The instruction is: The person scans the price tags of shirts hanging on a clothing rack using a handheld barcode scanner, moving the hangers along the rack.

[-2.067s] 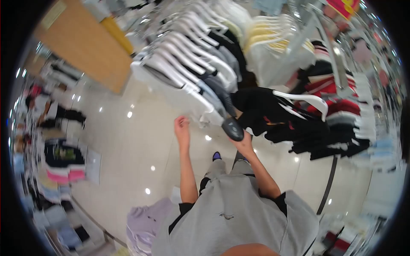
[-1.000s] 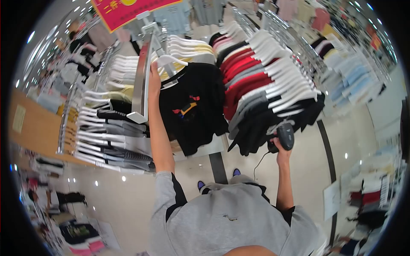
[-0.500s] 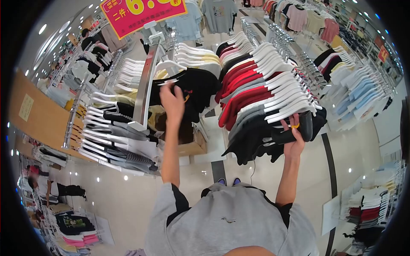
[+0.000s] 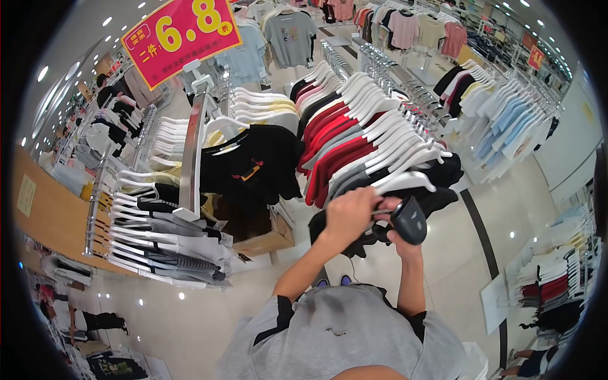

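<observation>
Now, L hand (image 4: 350, 217): is sitting right by the front hanger (image 4: 405, 182) of the R row; 0.5 s ago it was over at the black tee (image 4: 253, 161). Fingers are curling in, tips hidden, so can't tell what, if anything, they're grasping.
R hand (image 4: 403, 246): is grasping the scanner (image 4: 410, 220), fingers wrapping its handle.
Scanner: is facing up, just R of L hand; 0.5 s ago it was lying farther R, up vs. the hangers.
Front hanger: is tilting out at the nr end of the row, w/ dark tops (image 4: 440, 201) hanging beneath.
Black tee: is hanging face-out off the L bar (image 4: 192, 149), no hand touching it now; red/yellow print showing, no words legible.
Upshot: both hands are now meeting at one spot, so handling is prob. shifting from tee to row.
Big sign (image 4: 183, 43): is reading 二件 (2 pcs), 6.8, 折 (disc.), yellow/white on red; bottom line too small to be sure of.
Far sign (image 4: 536, 57): is showing yellow figs. on red, too tiny to read.
Grey shirt (image 4: 373, 345): is bearing a small dark chest emblem, no brand name legible.
Pale label (image 4: 26, 195): is sticking to the wood panel (image 4: 50, 218), text unreadable.
Scanner marks: are showing faintly, can't be read.
</observation>
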Motion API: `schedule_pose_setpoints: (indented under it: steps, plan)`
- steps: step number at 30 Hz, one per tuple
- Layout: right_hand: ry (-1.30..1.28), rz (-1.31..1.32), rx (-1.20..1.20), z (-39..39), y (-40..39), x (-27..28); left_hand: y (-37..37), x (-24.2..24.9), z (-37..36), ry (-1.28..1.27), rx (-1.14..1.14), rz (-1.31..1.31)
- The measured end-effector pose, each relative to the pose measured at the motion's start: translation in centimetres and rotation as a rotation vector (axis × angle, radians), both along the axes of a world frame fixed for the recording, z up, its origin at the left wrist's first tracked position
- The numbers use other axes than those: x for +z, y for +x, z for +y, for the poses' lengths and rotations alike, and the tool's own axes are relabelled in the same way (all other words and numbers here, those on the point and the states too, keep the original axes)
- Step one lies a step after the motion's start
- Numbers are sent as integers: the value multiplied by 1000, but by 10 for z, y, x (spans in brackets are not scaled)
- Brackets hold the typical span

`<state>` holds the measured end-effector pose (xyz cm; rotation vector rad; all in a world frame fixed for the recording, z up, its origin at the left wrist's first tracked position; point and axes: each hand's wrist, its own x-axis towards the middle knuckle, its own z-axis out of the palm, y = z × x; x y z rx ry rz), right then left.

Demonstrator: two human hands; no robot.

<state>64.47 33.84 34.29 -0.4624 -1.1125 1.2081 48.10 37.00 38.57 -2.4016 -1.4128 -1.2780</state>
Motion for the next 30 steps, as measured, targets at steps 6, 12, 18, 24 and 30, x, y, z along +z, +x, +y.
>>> schedule_pose_setpoints:
  steps: [6,12,18,24,30]
  plan:
    - [-7,-82,24,-12,20,4,-108,-1,-13,144,436,-71]
    - [-70,-59,-166,13,24,1,-222,-14,0,275,816,-96]
    - [-126,-47,-256,45,19,6,-288,-19,23,175,1044,-33]
    - [-190,17,-122,69,18,-17,-290,-13,36,65,1001,-39]
    - [-192,-17,-77,70,15,-14,-298,-23,48,94,1020,-33]
